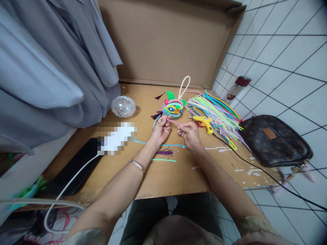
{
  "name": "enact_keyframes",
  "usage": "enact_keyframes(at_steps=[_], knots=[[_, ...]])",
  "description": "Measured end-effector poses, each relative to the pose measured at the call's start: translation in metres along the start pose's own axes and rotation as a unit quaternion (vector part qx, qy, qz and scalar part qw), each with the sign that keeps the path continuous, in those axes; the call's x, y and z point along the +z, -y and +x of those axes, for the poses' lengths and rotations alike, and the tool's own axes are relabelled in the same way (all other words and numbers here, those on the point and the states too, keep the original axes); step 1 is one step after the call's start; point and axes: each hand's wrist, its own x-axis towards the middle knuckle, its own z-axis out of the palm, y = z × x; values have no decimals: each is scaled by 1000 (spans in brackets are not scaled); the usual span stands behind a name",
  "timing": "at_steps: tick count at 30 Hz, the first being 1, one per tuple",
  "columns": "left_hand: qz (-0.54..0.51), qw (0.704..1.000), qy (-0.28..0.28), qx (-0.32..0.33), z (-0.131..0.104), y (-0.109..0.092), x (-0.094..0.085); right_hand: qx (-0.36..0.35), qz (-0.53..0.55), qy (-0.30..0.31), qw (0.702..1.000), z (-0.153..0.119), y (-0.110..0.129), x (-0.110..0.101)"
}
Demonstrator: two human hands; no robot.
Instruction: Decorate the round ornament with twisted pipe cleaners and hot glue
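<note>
A short pink pipe cleaner [174, 122] stretches between my hands above the wooden table [143, 183]. My left hand [161, 130] pinches its left end, and my right hand [189, 133] grips the other end. Just beyond my fingers sits a colourful ornament [173, 108] with painted-looking eyes, a green leaf shape on top and a white loop [184, 87]. Right of it, close to my right hand, lies a yellow glue gun [203, 123]. A blue pipe cleaner [166, 145] and a purple tassel [165, 152] lie below my hands.
A bundle of coloured pipe cleaners [217, 110] lies at right, beside a dark patterned bag [278, 140]. A clear plastic ball [124, 106] stands at left. Dark cardboard [166, 44] rises behind; grey cloth [84, 61] hangs left. The glue gun's black cord [245, 157] runs rightward.
</note>
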Motion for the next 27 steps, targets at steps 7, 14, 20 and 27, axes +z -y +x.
enact_keyframes(at_steps=[7, 14, 20, 27], knots=[[25, 999, -33, 8, 4, 2, -2, -29, -35, 13, 999, 1, 2, -2], [6, 998, -53, 20, 4, 2, 1, -52, -32, 15, 998, 0, 2, -1], [43, 998, -32, 30, 3, 0, 1, -54, -31, 30, 998, 5, 1, -6], [54, 997, -30, 44, 3, -3, -1, 25, 7, 36, 999, 8, -4, -8]])
